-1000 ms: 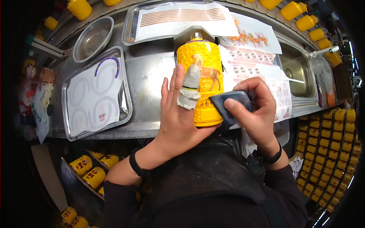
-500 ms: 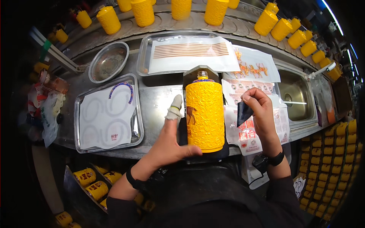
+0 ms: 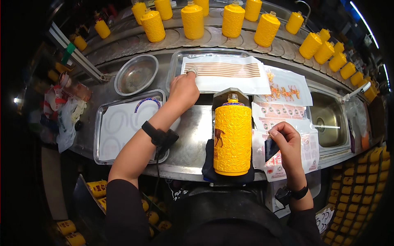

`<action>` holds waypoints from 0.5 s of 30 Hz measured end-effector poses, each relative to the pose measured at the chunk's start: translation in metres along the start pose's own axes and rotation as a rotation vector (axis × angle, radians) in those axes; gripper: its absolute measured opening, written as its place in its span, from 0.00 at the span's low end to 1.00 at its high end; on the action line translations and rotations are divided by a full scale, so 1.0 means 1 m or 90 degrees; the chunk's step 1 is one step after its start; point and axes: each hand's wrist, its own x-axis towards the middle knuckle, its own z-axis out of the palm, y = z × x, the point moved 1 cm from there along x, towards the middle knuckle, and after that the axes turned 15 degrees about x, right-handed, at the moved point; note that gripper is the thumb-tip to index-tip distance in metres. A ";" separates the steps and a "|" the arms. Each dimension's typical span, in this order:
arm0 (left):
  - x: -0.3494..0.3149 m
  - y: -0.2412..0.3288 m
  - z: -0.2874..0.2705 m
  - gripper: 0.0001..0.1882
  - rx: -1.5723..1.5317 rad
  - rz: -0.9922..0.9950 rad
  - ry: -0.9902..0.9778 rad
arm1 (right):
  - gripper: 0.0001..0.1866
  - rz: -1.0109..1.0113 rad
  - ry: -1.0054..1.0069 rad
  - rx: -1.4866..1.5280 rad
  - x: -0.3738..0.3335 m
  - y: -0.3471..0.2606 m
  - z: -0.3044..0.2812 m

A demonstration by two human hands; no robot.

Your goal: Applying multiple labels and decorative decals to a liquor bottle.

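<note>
My left hand [image 3: 184, 91] reaches to the left end of a white sheet with brown stripes [image 3: 223, 69]. Its fingers are curled, and a white-wrapped fingertip touches the stripe ends; whatever lies under the fingers is hidden. Pinched in my right hand [image 3: 287, 143] is a thin dark flat piece [image 3: 271, 149], perhaps a scraper, held above printed red-and-white sheets [image 3: 280, 110]. Between my arms rests a yellow embossed bottle [image 3: 232, 141] with a bare glass neck and a brown figure on its left side. A dark cloth [image 3: 208, 164] lies under it, and neither hand touches the bottle.
A metal tray [image 3: 97, 141] holds a white sheet with a blue patterned arc [image 3: 148, 101]. Behind it stands a metal bowl [image 3: 136, 75]. Orange figure decals [image 3: 287, 91] lie left of a sink [image 3: 328, 127]. Several yellow bottles [image 3: 193, 22] line a conveyor at the back.
My left hand has left the yellow bottle's side and moved forward to the striped sheet. The right hand keeps the dark piece. The whole view has shifted slightly.
</note>
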 end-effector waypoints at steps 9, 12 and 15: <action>0.017 -0.003 -0.004 0.09 -0.103 -0.060 0.082 | 0.04 0.016 0.025 0.032 -0.005 0.008 -0.017; 0.027 -0.001 -0.007 0.09 -0.105 -0.098 0.053 | 0.04 0.023 0.018 0.037 -0.007 0.008 -0.018; 0.039 -0.010 0.009 0.16 -0.161 -0.084 0.035 | 0.04 0.025 0.020 0.040 -0.009 0.008 -0.018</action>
